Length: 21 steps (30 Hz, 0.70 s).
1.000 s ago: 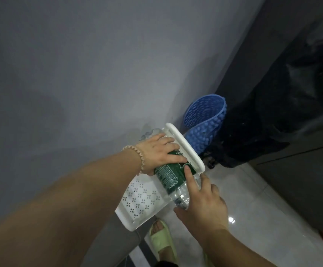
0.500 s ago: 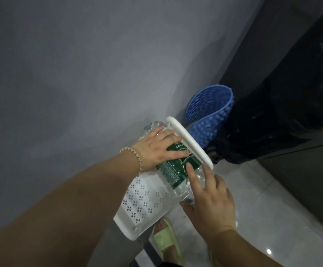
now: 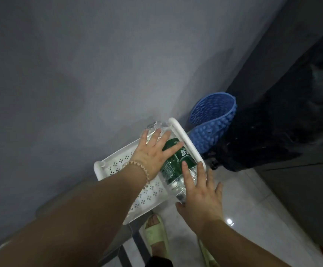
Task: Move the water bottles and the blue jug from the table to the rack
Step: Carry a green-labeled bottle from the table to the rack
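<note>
Bottle: a clear plastic water bottle with a green label lies on its side on the rack, against the rail at the shelf's 3 o'clock edge.
Left hand: left hand rests flat and spread on the bottle's upper half, fingers splayed, not closed around it.
Right hand: right hand open at the bottle's 5 o'clock end, fingertips touching label and ribbed wall; whether it grips the cap cannot be told.
Handling: judged thin-walled, smooth, round, apt to roll; if full, weighty. Best held around the labelled middle.
Rack material: white rigid plastic, shelf perforated in flower patterns, rounded rail.
Neighbour: blue studded rubbery mat, curled, at 2 o'clock.
</note>
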{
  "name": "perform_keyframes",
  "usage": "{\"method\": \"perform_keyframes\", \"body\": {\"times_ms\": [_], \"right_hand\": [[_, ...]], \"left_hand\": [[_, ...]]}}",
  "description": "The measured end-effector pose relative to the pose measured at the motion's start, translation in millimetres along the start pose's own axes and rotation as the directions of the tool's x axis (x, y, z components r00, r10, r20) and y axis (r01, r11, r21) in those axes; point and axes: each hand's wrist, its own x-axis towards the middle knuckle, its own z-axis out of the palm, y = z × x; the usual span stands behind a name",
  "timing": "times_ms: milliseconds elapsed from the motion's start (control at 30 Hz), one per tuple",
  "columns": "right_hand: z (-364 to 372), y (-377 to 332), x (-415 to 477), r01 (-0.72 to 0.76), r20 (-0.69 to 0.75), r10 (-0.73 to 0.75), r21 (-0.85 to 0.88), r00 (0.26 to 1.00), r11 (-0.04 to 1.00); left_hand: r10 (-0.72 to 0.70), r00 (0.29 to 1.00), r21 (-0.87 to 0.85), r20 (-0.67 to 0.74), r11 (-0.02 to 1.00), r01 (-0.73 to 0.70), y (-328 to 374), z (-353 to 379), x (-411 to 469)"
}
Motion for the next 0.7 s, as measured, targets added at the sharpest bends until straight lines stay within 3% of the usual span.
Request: {"method": "perform_keyframes", "body": {"times_ms": [133,267,433,600,700], "right_hand": [[-18,12,-4,0.100,0.036,-0.100,-0.013,0.994,0.995],[-45,23,-17,0.331,-0.010,-0.332,-0.051,0.943,0.942],[-88,42,-48,0.560,-0.041,-0.570,-0.138,0.821,0.817],[-106,31,-93,0.671,-0.019,-0.685,-0.183,0.728,0.718],[-105,4,-141,0.761,-0.011,-0.777,-0.195,0.629,0.619]], "left_hand": [[-0.179,0.983,-0.041,0.025,0.983,0.180,41,-15,-37],[-0.364,0.931,-0.057,0.023,0.929,0.365,88,-43,-74],[-0.694,0.720,-0.149,0.014,0.711,0.688,144,-88,-126],[-0.835,0.550,-0.233,0.010,0.533,0.814,186,-122,-207],[-0.901,0.433,-0.213,0.024,0.419,0.883,212,-139,-271]]}}
